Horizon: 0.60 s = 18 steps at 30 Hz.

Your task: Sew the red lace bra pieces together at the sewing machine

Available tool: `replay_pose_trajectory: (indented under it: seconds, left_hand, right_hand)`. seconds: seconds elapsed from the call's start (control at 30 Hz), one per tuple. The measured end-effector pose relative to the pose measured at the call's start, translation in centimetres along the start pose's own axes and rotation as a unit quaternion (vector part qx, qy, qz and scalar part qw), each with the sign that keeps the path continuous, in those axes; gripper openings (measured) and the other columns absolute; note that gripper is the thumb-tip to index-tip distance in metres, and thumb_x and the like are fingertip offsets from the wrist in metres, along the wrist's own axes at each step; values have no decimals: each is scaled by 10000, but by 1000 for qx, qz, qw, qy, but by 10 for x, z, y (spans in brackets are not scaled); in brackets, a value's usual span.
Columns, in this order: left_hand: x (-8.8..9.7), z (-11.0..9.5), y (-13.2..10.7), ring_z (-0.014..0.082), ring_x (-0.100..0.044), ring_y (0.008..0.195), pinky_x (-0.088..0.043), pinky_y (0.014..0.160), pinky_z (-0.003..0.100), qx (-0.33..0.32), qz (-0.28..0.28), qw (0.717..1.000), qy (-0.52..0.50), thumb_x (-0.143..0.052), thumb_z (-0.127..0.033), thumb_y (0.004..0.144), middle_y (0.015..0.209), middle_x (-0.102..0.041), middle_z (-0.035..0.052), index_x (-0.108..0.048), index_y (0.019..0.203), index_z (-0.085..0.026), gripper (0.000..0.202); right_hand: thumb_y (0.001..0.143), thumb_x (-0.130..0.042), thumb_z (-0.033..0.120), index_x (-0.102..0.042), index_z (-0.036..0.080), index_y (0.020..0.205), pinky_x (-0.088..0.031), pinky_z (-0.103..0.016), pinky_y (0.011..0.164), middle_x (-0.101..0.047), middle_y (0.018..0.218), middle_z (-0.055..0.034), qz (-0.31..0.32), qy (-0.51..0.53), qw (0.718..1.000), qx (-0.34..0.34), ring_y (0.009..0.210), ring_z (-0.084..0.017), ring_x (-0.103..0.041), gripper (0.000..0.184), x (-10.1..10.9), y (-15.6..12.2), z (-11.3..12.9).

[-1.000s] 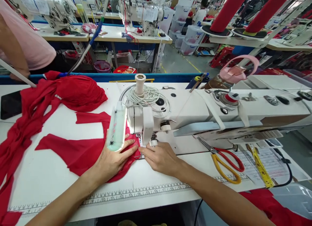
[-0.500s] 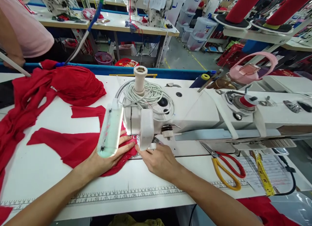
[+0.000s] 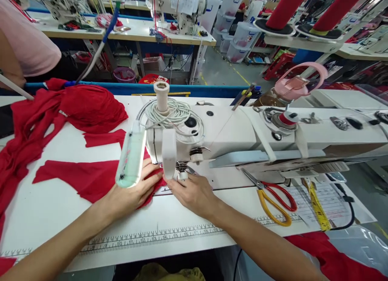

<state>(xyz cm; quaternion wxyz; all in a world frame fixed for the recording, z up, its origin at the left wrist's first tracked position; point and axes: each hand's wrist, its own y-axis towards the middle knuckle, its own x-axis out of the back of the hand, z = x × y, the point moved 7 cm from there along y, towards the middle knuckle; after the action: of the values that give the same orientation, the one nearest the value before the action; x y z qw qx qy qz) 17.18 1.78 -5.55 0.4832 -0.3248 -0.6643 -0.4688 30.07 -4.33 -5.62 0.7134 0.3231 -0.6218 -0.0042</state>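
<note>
A white sewing machine [image 3: 230, 139] stands across the white table [image 3: 54, 216]. A flat piece of red fabric [image 3: 79, 178] runs from the left under the machine's head. My left hand [image 3: 131, 196] lies flat on the fabric, fingers stretched toward the needle area, partly hidden by a pale green lamp [image 3: 131, 157]. My right hand [image 3: 190, 192] rests on the table just right of the needle, fingers extended and touching the fabric's edge below the presser foot.
A heap of red fabric [image 3: 87, 105] lies at the back left. Scissors with red and yellow handles [image 3: 274, 200] and a yellow tape measure [image 3: 317, 206] lie to the right. A person in a pink top [image 3: 27, 42] stands at far left. Other sewing stations fill the background.
The fabric has fed further back under the machine's head, and both hands have followed it toward the needle. The view has shifted slightly.
</note>
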Motion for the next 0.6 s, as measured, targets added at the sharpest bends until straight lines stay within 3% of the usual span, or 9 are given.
replay_pose_trajectory:
  seconds: [0.13, 0.33, 0.5, 0.6]
  left_hand:
    - [10, -20, -1, 221, -637, 1013, -494, 840, 344, 30, -17, 999, -36, -463, -186, 997, 1100, -685, 121, -635, 1134, -116, 231]
    - [7, -20, -12, 259, -618, 1116, -470, 878, 372, 13, -34, 998, -51, -566, -224, 962, 1126, -688, 125, -633, 1171, -129, 239]
    - [4, -22, -15, 260, -593, 1186, -464, 900, 384, -20, -51, 998, -12, -458, -21, 944, 1208, -687, 130, -643, 1155, -128, 301]
    - [2, -24, -16, 261, -584, 1193, -458, 930, 395, -17, -62, 998, 6, -479, -17, 940, 1221, -687, 126, -652, 1137, -130, 286]
  right_hand:
    - [939, -557, 99, -696, 184, 1042, -282, -301, 540, -590, 647, 30, -10, 18, 1000, 17, 584, -117, -468, 193, -1, 1, 3]
    - [938, -522, 88, -677, 153, 1036, -266, -302, 532, -586, 657, 26, -14, 15, 999, 42, 565, -116, -434, 195, -1, -3, 7]
    - [920, -542, 100, -661, 172, 942, -268, -303, 534, -581, 652, 31, -16, 3, 999, 47, 559, -116, -426, 141, 2, -2, 8]
    - [914, -538, 95, -650, 155, 984, -260, -304, 526, -578, 652, 33, -11, 10, 998, 55, 548, -115, -428, 145, 2, -1, 8]
